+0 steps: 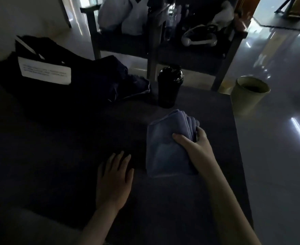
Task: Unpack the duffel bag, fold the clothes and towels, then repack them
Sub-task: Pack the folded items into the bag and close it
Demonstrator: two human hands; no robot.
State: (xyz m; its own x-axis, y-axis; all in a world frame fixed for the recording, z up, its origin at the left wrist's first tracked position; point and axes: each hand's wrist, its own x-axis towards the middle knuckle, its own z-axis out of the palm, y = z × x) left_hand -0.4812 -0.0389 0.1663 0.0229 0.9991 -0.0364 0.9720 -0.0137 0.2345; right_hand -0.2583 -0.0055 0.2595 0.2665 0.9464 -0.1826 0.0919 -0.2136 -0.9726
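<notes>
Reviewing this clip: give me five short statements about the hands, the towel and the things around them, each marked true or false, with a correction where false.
1. The right hand grips the folded towel. True.
2. The left hand holds the black bottle. False: it lies flat and open on the dark surface, and the bottle stands untouched beyond the towel.
3. The duffel bag with its white label lies to the far left. True.
4. The towel is spread out flat in one layer. False: it is folded, with stacked layers showing at its far edge.
5. The yellowish bin sits on the dark surface beside the bottle. False: it stands on the floor to the right.
</notes>
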